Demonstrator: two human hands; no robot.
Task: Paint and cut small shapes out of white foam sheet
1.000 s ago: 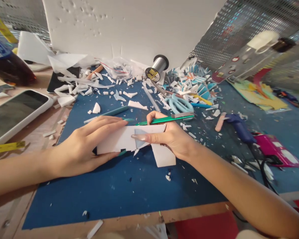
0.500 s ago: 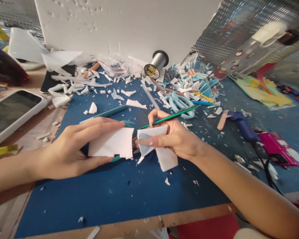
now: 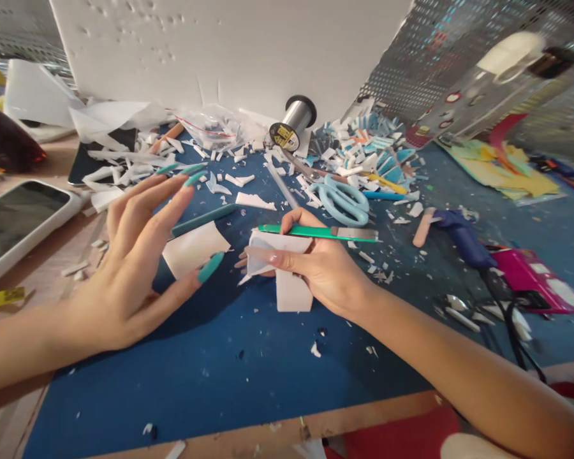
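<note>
My left hand (image 3: 134, 268) is open over the blue mat, fingers spread and raised, with teal nails. Just beyond its thumb, a white foam sheet piece (image 3: 196, 247) lies on the mat. Between the thumb and fingers of my right hand (image 3: 332, 271) are white foam pieces (image 3: 294, 294), with a small translucent bluish-grey patch by the thumb. That same hand also keeps hold of a green craft knife (image 3: 296, 231), which lies crosswise with its metal blade end pointing right. Some right fingers are hidden behind the foam.
Foam scraps (image 3: 363, 153), light-blue scissors (image 3: 342, 199) and a wire spool (image 3: 294, 122) lie at the back. A teal pen-like tool (image 3: 203, 220) is behind the foam sheet. To the right is a blue glue gun (image 3: 466, 239); a phone (image 3: 23, 223) lies left.
My left hand has let go of the white foam piece, lifted and spread its fingers. My right hand has shifted slightly left, and the knife in it has turned nearly level.
</note>
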